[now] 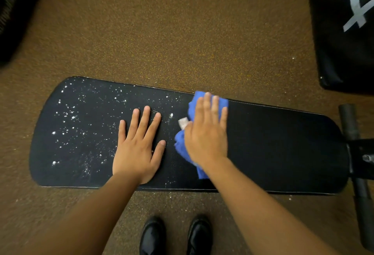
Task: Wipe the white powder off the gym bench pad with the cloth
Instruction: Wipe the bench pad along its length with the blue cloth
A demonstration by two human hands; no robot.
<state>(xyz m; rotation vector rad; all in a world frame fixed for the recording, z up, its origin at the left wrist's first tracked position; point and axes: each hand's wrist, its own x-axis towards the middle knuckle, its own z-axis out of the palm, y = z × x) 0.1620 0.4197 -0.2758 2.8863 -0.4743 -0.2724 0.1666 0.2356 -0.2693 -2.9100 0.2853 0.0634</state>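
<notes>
The black gym bench pad point(283, 149) lies across the view from left to right. White powder point(70, 117) speckles its left half; the right half looks dark and clean. My right hand point(206, 131) presses flat on a blue cloth point(180, 147) near the pad's middle, fingers together and pointing away from me. A small white tag point(183, 122) sticks out of the cloth by my thumb. My left hand point(137, 145) rests palm down on the pad just left of the cloth, fingers spread, holding nothing.
Speckled brown rubber floor point(182, 32) surrounds the bench. A black padded block with grey lettering point(344, 32) stands at the upper right. Black frame tubes and rollers point(356, 163) stick out at the pad's right end. Dark equipment point(12, 11) sits at the upper left. My black shoes point(176, 236) are below.
</notes>
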